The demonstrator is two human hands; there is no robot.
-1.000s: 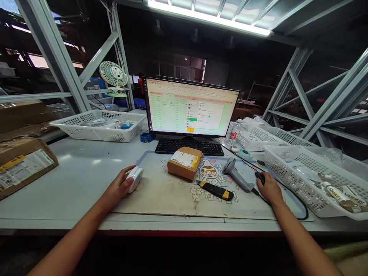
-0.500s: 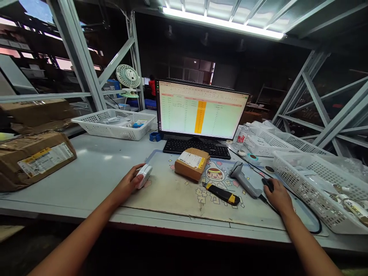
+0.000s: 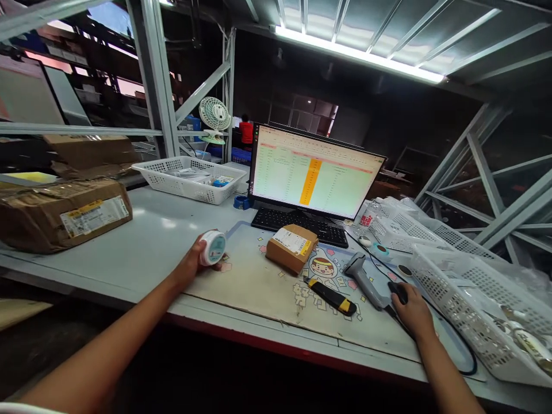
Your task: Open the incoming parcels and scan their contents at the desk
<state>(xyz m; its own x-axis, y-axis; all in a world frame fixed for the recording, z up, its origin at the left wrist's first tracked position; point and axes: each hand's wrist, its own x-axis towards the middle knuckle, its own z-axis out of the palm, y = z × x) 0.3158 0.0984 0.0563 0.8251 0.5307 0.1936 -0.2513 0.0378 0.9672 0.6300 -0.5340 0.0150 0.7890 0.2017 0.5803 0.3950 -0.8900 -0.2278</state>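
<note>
My left hand (image 3: 192, 262) is closed around a small white round jar (image 3: 213, 248), its teal-labelled face tilted up toward me. On the right of the desk mat, my right hand (image 3: 413, 310) rests over a black computer mouse (image 3: 398, 292), fingers curled on it. Between the hands lie a small brown cardboard box (image 3: 291, 248) with a white and yellow label, a black and yellow utility knife (image 3: 331, 296), and a grey barcode scanner (image 3: 366, 280) with its cable. Behind them stand a black keyboard (image 3: 297, 225) and a monitor (image 3: 317, 172) showing a spreadsheet.
A large taped carton (image 3: 64, 215) sits at the left. White perforated baskets stand at the back left (image 3: 190, 184) and along the right (image 3: 457, 299), holding small packages. Blue tape (image 3: 242, 202) and a fan (image 3: 214, 115) are farther back, with a person in red (image 3: 246, 132) beyond.
My left hand has turned the white jar, so its labelled face now shows. My head view has shifted left and tilted. My right hand stays on the mouse.
</note>
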